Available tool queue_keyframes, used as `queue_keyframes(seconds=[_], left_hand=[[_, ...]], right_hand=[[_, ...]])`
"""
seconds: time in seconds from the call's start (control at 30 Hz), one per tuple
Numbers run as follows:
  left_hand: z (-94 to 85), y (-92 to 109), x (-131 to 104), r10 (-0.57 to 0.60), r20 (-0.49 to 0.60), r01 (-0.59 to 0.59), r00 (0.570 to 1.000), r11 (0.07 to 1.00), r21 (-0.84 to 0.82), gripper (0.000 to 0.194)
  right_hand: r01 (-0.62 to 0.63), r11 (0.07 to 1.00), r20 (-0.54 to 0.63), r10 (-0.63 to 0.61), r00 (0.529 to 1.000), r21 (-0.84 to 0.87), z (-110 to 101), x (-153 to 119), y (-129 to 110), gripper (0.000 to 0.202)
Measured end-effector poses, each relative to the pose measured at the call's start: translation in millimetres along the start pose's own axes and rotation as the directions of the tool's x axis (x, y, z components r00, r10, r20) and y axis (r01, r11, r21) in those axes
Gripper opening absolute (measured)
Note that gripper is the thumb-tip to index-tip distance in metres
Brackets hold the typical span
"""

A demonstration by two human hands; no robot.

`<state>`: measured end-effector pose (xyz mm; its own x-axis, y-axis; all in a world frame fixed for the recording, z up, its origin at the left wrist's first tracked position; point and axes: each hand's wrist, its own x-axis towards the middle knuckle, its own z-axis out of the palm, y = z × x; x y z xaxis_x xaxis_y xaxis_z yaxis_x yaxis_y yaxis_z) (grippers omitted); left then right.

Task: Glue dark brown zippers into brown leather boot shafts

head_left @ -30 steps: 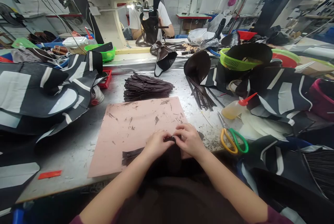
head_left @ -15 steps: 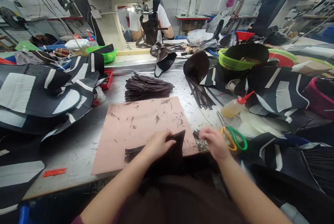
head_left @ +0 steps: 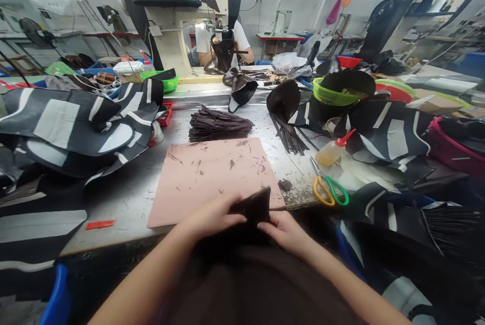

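Observation:
A dark brown leather piece (head_left: 258, 205) is held up at the near edge of a pink board (head_left: 200, 178). My left hand (head_left: 217, 216) grips its left side between thumb and fingers. On its right edge my right hand (head_left: 282, 229) is closed, thumb against the leather. The lower part of the piece merges with the dark clothing and cannot be made out. A small dark scrap (head_left: 285, 185) lies on the table just right of the board. Behind the board rests a bundle of dark strips (head_left: 220, 124).
Scissors (head_left: 329, 189) and a glue bottle (head_left: 331, 153) lie to the right. Large black pieces (head_left: 60, 123) cover the left side, with a red strip (head_left: 99, 224) nearby. A sewing machine (head_left: 170, 27) stands behind, with a person (head_left: 240, 37) beyond it.
My right hand has moved left from beside the small scrap and taken hold of the leather piece. The dark strip under my left forearm is no longer visible. The view has shifted.

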<state>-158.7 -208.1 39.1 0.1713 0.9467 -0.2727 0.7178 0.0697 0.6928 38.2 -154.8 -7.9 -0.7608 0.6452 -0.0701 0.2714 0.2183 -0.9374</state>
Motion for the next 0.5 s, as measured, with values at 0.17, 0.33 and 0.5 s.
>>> queue_keyframes(seconds=[0.17, 0.33, 0.5], left_hand=[[-39.6, -2, -67, -0.057, 0.053, 0.058, 0.997, 0.998, -0.013, 0.024], [-91.8, 27, -90, 0.118, -0.38, 0.03, 0.917, 0.931, 0.363, 0.022], [-137.7, 51, -85, 0.454, -0.799, 0.378, 0.393, 0.713, 0.591, 0.028]], right_hand=[[0.006, 0.999, -0.097, -0.011, 0.995, -0.048, -29, -15, -54, 0.036], [0.212, 0.962, -0.248, -0.25, 0.936, -0.171, -47, 24, -116, 0.034], [0.573, 0.749, -0.447, -0.66, 0.604, -0.332, -55, 99, -156, 0.026]])
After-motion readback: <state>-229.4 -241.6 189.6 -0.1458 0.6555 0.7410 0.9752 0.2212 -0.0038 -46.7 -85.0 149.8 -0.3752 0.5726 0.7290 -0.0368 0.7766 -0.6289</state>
